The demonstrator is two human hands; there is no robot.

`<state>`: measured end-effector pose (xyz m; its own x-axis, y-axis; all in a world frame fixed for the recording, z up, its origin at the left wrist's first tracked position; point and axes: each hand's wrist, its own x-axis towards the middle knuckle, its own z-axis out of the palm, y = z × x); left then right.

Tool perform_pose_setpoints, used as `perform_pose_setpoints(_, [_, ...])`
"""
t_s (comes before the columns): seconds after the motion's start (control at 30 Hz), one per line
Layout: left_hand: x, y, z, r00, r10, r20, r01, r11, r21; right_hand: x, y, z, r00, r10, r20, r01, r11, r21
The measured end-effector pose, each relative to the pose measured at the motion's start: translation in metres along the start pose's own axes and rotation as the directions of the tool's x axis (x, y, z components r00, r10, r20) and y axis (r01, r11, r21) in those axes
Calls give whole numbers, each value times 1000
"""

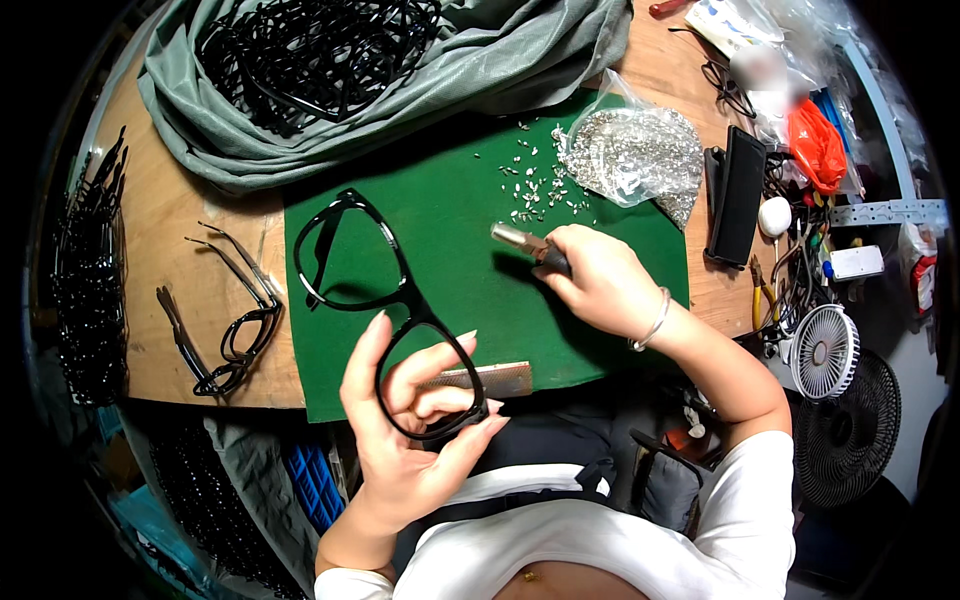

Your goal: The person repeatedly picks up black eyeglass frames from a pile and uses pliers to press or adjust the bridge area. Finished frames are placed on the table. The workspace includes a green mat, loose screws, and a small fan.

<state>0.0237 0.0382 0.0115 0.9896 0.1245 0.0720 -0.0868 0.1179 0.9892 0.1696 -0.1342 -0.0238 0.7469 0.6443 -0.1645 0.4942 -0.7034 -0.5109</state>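
Observation:
My left hand (pixel 410 420) is closed on a black eyeglass frame (pixel 409 285), its fingers around the near rim, holding it above the green mat (pixel 450 190). The far rim and a folded temple point up and to the left; no lenses can be made out. My right hand (pixel 605 280) grips pliers (pixel 525 241) with a pale tip and dark handle, apart from the frame. Small silvery pieces (pixel 540 185) lie loose beyond the tip, beside an open clear bag (pixel 640 150) full of them. A flat, rough-faced metal strip (pixel 510 380) lies partly behind my left fingers.
A grey-green cloth sack (pixel 520 70) full of black eyeglass parts stands at the back. More black glasses (pixel 235 350) lie left of the mat, with stacked frames (pixel 90 290) beyond. On the right are a phone (pixel 740 195), yellow-handled pliers (pixel 760 290), cables and a white fan (pixel 825 350).

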Motion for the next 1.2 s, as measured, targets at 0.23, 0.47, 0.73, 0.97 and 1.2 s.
perform_pose_setpoints(0.23, [2,-6,11,991,70,-111,-48,980,192,-17,-22,-4,991,-106,-84,120,974,190])
perform_pose_setpoints(0.47, [4,-5,27,980,96,-173,-54,972,230,-41,-70,-6,991,-58,-123,127,715,687])
perform_pose_setpoints(0.73, [7,-4,21,996,62,-60,-49,980,190,-39,-68,-16,934,-1,358,-350,204,914])
perform_pose_setpoints(0.97, [10,15,11,992,-117,42,122,983,-140,-37,-78,-29,897,-166,409,-372,217,903])
perform_pose_setpoints(1.2, [5,31,-2,982,-189,17,187,947,-260,-52,-70,-43,912,-113,394,-307,448,840])
